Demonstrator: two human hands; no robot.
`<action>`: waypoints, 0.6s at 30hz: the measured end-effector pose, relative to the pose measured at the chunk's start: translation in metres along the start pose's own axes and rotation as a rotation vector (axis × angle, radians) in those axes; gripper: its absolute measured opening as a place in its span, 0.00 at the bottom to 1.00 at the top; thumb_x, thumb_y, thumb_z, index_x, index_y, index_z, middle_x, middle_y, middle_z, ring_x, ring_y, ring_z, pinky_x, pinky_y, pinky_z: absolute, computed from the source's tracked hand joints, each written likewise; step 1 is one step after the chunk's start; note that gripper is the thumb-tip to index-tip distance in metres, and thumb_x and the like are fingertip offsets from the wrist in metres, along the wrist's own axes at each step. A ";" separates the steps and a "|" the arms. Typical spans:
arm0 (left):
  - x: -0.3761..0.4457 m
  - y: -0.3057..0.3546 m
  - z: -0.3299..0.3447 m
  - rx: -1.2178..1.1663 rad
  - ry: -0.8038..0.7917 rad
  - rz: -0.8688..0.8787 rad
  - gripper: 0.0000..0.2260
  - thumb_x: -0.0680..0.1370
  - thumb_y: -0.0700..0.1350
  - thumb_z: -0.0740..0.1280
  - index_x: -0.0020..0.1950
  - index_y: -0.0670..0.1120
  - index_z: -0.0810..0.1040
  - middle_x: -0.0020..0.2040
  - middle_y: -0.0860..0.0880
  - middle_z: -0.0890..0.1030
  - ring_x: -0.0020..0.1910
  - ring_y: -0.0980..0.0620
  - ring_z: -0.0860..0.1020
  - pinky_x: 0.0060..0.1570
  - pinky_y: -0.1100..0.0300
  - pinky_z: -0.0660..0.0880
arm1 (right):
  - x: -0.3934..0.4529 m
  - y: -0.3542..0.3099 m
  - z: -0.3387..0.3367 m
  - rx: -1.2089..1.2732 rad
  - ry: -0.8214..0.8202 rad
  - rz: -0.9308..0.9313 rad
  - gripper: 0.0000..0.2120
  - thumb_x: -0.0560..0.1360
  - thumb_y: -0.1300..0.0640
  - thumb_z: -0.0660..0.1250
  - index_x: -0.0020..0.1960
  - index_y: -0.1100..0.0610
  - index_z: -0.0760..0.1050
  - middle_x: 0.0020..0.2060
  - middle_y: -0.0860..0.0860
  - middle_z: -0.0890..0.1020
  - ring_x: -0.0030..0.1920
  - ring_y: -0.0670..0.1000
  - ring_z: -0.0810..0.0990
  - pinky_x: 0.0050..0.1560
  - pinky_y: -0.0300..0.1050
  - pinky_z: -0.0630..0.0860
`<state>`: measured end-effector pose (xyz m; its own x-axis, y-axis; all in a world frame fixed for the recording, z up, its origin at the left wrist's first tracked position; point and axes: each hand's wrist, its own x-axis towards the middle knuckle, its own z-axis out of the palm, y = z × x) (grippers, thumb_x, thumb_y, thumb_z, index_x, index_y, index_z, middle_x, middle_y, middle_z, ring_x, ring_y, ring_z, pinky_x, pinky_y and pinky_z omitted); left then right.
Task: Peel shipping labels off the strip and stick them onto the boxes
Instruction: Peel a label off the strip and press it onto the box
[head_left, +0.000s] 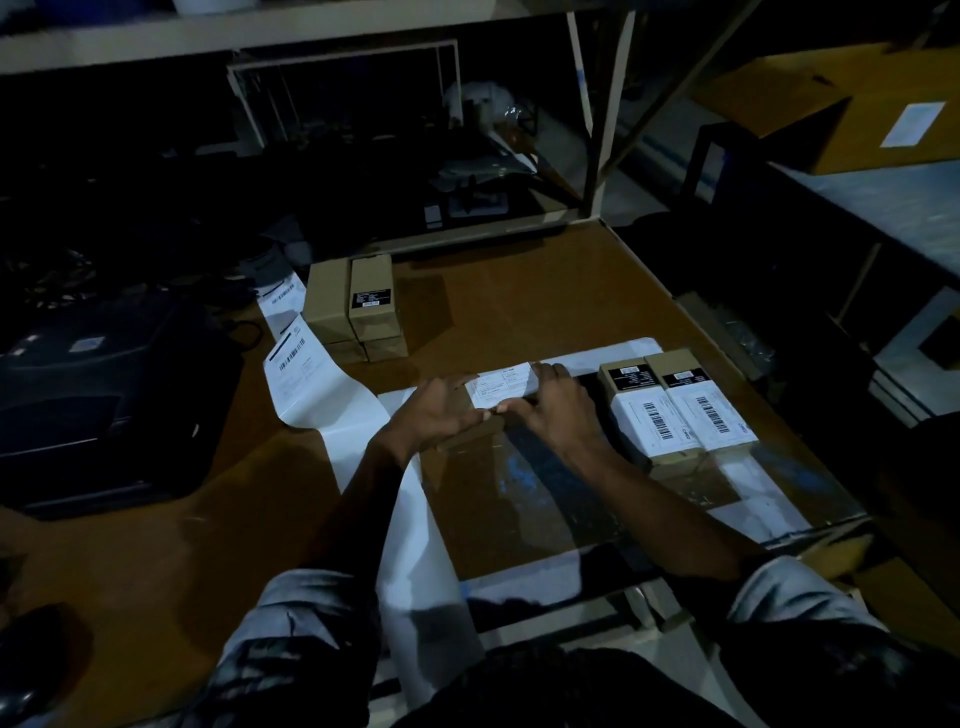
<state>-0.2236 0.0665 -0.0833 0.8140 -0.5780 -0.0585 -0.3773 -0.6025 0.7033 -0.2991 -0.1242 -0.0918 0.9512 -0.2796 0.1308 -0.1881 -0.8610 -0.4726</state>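
A white shipping label (501, 387) lies on top of a small brown box in the middle of the table, between my two hands. My left hand (441, 410) rests flat on the label's left side, and my right hand (550, 410) lies flat along its right and near edge; the box itself is mostly hidden under them. Two labelled boxes (680, 415) stand side by side just to the right. A stack of unlabelled brown boxes (353, 312) stands further back. The label strip (296, 358) runs from the back left, and its bare liner (415, 545) trails toward me.
A dark label printer (104, 395) sits on the left of the brown table (519, 296). A glossy dark mat (545, 493) covers the near right of the table. Dark shelving (363, 130) stands behind, and a large cardboard box (883, 104) rests at the far right.
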 end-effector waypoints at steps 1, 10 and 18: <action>0.000 0.000 0.000 -0.009 -0.007 -0.018 0.27 0.74 0.53 0.75 0.71 0.49 0.75 0.66 0.51 0.79 0.64 0.53 0.77 0.60 0.56 0.78 | -0.002 0.002 0.001 -0.023 -0.004 -0.016 0.33 0.75 0.42 0.71 0.73 0.59 0.67 0.62 0.58 0.77 0.61 0.58 0.77 0.57 0.53 0.78; -0.007 0.002 0.011 0.094 0.089 -0.064 0.32 0.66 0.61 0.75 0.68 0.53 0.72 0.65 0.50 0.78 0.64 0.50 0.75 0.60 0.46 0.77 | 0.006 0.010 -0.027 0.279 -0.142 0.079 0.13 0.81 0.56 0.65 0.64 0.59 0.77 0.56 0.58 0.82 0.58 0.57 0.79 0.50 0.42 0.71; -0.035 0.022 0.013 0.157 0.080 0.207 0.26 0.70 0.51 0.77 0.65 0.60 0.73 0.64 0.56 0.76 0.67 0.53 0.70 0.69 0.44 0.67 | -0.045 0.035 -0.029 0.754 -0.153 0.238 0.22 0.76 0.47 0.72 0.65 0.52 0.67 0.58 0.49 0.75 0.54 0.47 0.78 0.49 0.48 0.82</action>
<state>-0.2663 0.0664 -0.0753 0.7424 -0.6561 0.1358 -0.5982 -0.5578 0.5753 -0.3557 -0.1542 -0.0885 0.9395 -0.3116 -0.1425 -0.2263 -0.2521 -0.9409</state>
